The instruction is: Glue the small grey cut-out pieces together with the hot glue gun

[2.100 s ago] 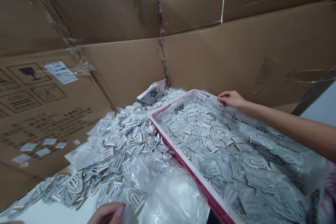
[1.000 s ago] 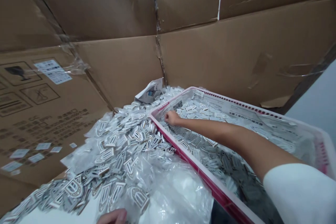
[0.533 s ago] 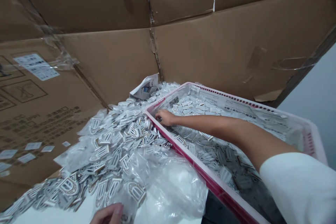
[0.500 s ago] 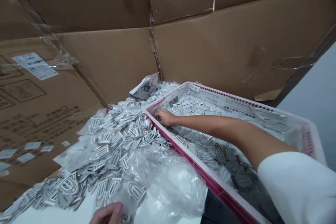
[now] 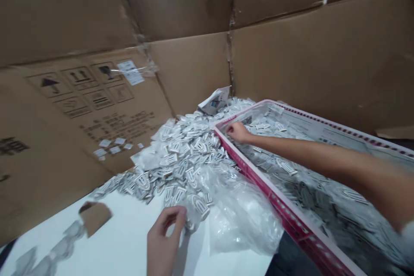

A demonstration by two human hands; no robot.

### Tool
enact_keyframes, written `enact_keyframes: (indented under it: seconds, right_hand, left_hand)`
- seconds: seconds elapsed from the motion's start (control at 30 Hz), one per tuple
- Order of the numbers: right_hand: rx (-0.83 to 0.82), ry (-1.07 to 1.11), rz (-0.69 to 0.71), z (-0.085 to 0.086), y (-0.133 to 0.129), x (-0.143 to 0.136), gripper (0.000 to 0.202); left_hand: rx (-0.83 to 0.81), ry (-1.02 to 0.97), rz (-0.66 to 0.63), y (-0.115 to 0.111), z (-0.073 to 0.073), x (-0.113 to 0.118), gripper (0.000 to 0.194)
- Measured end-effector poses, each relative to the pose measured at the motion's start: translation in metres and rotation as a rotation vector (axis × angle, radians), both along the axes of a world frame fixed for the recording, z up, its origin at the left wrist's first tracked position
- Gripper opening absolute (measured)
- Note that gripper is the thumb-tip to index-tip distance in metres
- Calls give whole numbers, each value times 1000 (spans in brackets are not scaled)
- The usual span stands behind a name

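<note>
My left hand [image 5: 164, 235] is over the white table at the pile's near edge. Its thumb and forefinger are closed in a pinch beside a clear plastic wrapping [image 5: 190, 223]; I cannot make out what is between them. My right hand [image 5: 238, 132] is inside the far left corner of the pink-rimmed basket [image 5: 263, 181], fingers curled closed near its rim. Whatever it holds is hidden. Many flat, arch-shaped white-and-grey pieces [image 5: 173, 159], apparently in clear wrappers, are heaped on the table left of the basket. More such pieces [image 5: 286, 166] lie in the basket.
Tall cardboard walls [image 5: 194, 67] enclose the back and left. A large crumpled clear bag [image 5: 241, 220] lies against the basket's near side. Wrapped items [image 5: 63, 248] and a brown cardboard scrap [image 5: 95, 217] lie on the white tabletop [image 5: 129, 241]. Newspaper-like sheets line the basket.
The view has turned left, so the pile and basket appear farther right, and more tabletop shows. My left hand is now more fully in view. My right hand stays in the same basket corner.
</note>
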State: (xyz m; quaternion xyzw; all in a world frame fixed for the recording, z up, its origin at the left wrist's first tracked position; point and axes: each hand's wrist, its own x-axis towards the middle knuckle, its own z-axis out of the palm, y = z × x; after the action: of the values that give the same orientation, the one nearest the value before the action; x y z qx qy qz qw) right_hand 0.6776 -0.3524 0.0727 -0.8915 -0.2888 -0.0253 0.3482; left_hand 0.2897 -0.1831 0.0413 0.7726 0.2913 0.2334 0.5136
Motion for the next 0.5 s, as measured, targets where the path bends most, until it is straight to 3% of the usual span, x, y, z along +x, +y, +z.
enact_keyframes:
  seconds: [0.13, 0.23, 0.33, 0.43, 0.5]
  right_hand:
    - [143, -11, -202, 35, -15, -14, 5]
    - [399, 9, -285, 75, -10, -33, 7]
    - [680, 92, -153, 132, 10, -58, 17]
    - [749, 210, 40, 198, 40, -87, 22]
    - [790, 193, 158, 231, 54, -117, 35]
  left_hand:
    - [216, -29, 17, 2, -11, -2, 33]
    - [431, -23, -70, -1, -19, -5, 32]
    - [577, 20, -160, -9, -23, -7, 37]
    - [631, 45, -193, -16, -25, -9, 31]
    - [661, 53, -179, -17, -26, -10, 29]
